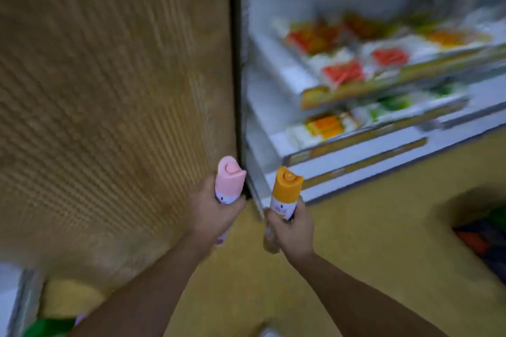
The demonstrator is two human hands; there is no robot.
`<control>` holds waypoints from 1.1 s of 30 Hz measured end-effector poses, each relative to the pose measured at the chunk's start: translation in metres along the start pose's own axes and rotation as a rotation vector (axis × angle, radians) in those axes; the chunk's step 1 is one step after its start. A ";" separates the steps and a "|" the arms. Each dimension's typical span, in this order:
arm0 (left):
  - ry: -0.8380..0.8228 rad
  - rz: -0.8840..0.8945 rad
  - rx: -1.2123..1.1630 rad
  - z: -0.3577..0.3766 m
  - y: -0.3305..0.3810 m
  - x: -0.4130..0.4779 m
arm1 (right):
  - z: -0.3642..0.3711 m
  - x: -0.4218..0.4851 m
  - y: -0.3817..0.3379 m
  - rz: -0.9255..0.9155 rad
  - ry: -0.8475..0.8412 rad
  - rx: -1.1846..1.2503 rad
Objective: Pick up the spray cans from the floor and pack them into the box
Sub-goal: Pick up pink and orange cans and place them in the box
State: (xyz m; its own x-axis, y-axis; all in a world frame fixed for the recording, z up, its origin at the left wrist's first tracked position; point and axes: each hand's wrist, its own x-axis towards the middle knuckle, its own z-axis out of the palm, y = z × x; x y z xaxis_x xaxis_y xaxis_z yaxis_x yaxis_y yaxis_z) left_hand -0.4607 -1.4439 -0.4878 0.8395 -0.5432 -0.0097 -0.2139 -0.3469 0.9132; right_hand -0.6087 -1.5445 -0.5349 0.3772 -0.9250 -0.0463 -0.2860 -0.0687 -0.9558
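My left hand grips a spray can with a pink cap, held upright in front of me. My right hand grips a spray can with an orange cap, also upright, a short way to the right of the pink one. Both forearms reach up from the bottom of the view. At the far right edge lies a dark opening with orange and green shapes inside; the blur hides whether it is the box. The whole picture is motion-blurred.
A tall brown ribbed panel fills the left half, right beside my left hand. White shelves with packaged goods stand at the right rear. Yellow floor spreads below. Green and yellow shapes sit at bottom left.
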 end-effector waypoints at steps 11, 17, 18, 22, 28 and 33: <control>-0.174 0.526 -0.362 0.036 0.394 -0.077 | -0.291 -0.032 -0.270 -0.272 0.452 0.221; -0.352 0.669 -0.492 0.126 0.516 -0.175 | -0.455 -0.064 -0.296 -0.321 0.663 0.261; -0.366 0.687 -0.487 0.145 0.531 -0.192 | -0.482 -0.068 -0.295 -0.327 0.691 0.258; -0.401 0.728 -0.480 0.231 0.575 -0.254 | -0.590 -0.080 -0.287 -0.358 0.811 0.275; -0.599 0.684 -0.473 0.354 0.616 -0.327 | -0.718 -0.077 -0.267 -0.307 0.953 0.302; -0.715 0.643 -0.493 0.448 0.640 -0.360 | -0.791 -0.060 -0.233 -0.257 1.011 0.193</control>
State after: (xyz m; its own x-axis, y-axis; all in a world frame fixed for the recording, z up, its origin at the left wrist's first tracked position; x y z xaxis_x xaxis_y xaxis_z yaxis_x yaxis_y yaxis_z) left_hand -1.1232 -1.8133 -0.0823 0.1214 -0.8896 0.4403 -0.1522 0.4217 0.8939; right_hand -1.2615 -1.7684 -0.0800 -0.5270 -0.7781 0.3417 -0.1231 -0.3279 -0.9367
